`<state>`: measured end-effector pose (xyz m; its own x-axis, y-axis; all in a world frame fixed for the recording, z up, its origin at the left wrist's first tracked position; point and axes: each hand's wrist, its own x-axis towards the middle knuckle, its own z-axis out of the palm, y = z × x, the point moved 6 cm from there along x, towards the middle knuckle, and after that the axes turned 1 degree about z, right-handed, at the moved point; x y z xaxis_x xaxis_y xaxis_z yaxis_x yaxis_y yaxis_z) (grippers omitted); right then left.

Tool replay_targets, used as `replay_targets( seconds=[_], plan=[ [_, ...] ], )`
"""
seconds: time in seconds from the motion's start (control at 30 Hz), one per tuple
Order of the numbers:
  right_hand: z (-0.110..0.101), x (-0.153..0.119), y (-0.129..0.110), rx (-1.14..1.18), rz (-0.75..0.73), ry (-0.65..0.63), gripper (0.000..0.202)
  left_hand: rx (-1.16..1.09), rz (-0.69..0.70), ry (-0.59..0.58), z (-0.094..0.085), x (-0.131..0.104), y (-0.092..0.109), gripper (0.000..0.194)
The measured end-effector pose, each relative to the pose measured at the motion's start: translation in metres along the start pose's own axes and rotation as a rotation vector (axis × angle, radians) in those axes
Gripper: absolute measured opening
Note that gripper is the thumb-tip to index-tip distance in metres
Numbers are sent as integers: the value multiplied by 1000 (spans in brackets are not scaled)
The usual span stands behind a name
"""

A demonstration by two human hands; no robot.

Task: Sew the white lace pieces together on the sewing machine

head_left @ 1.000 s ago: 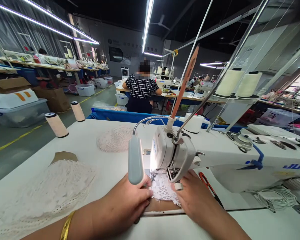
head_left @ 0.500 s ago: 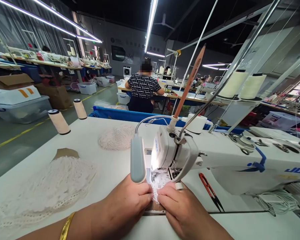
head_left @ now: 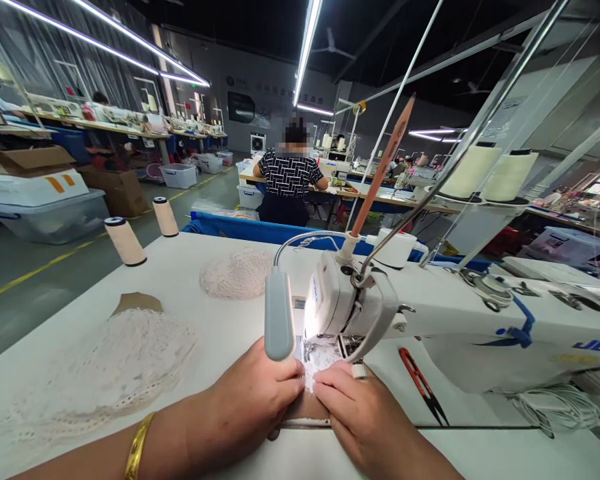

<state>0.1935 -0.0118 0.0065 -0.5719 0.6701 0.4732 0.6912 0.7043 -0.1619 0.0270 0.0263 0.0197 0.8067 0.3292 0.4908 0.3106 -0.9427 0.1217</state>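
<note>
A small piece of white lace fabric (head_left: 325,357) lies under the needle area of a white sewing machine (head_left: 330,293), lit by its lamp (head_left: 279,317). My left hand (head_left: 260,393) pinches the fabric's left edge, thumb and forefinger pressed together. On the other edge, my right hand (head_left: 360,407) grips the lace with closed fingers, just below the presser foot. The needle itself is hard to make out. Lace pieces in a fanned pile (head_left: 110,360) lie to the left, and a second lace pile (head_left: 235,273) sits behind the lamp.
Red-handled thread snips (head_left: 423,383) lie right of my right hand. Two thread cones (head_left: 125,241) stand at the table's left edge. A pencil (head_left: 387,160) stands upright on the machine head. Blue cloth (head_left: 260,230) hangs along the far edge. A person (head_left: 290,167) sits ahead, facing away.
The lace has moved slightly forward under the machine, leaving less of it between my fingers. Both hands keep their hold. The whole view has shifted a little.
</note>
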Motion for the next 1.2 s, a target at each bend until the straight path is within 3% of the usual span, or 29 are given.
replay_targets(
  seconds=[0.17, 0.43, 0.7, 0.9, 1.07, 1.2],
  plan=[
    [-3, 3, -1, 40, -3, 48, 40, 2, 3, 20, 1, -2, -1, 17],
    [-2, 7, 3, 0, 58, 58, 43, 18, -17, 91, -13, 15, -5, 31],
    [-4, 14, 7, -76, 160, 53, 42, -1, -81, 52, -4, 14, -23, 30],
    [5, 9, 15, -129, 150, 80, 46, -313, -481, 37, 7, 19, -65, 19],
    [15, 3, 21, -135, 153, 166, 43, -378, -626, 51, 30, 36, -96, 24],
    [14, 5, 20, -112, 152, 105, 43, -463, -714, 61, 46, 41, -108, 27]
  ],
)
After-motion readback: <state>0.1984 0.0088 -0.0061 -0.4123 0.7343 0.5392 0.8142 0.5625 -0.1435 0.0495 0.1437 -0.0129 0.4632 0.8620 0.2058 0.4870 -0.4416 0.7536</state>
